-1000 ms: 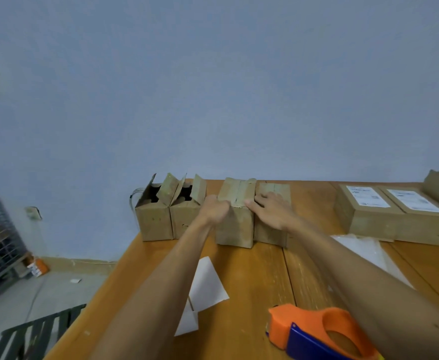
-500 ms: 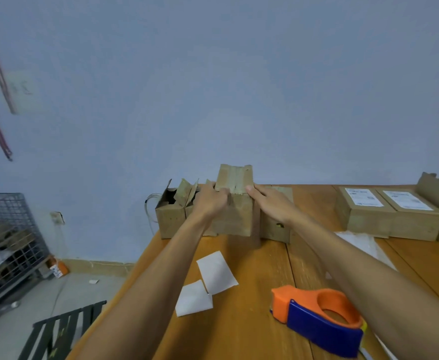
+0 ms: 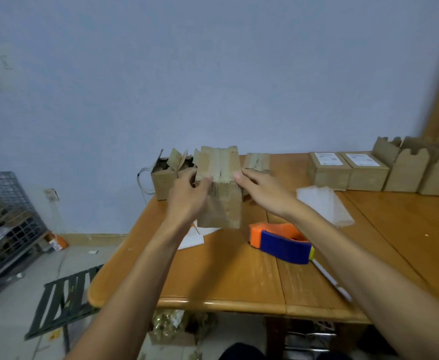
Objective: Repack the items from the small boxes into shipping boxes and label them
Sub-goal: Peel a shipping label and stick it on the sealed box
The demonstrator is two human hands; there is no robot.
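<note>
A taped small cardboard box [image 3: 222, 201] hangs above the wooden table [image 3: 239, 276], held between both hands. My left hand [image 3: 187, 196] grips its left side with curled fingers. My right hand [image 3: 262, 190] holds its right upper edge, thumb on the top corner. Behind it stand an opened small box [image 3: 165, 181] with flaps up and a closed taped box [image 3: 257, 162]. Two labelled shipping boxes [image 3: 328, 172] [image 3: 366, 172] sit at the back right.
An orange and blue tape dispenser [image 3: 280, 240] lies in front of the held box. White paper sheets [image 3: 192, 237] lie under it, a plastic bag [image 3: 322, 203] to the right. Open-flap boxes [image 3: 415, 172] stand far right. A wire cage [image 3: 2, 216] and dark stool [image 3: 65, 300] stand left.
Both hands lifted the taped box out of the back row and brought it toward me, above the table. The camera tilted down, showing the table's front edge.
</note>
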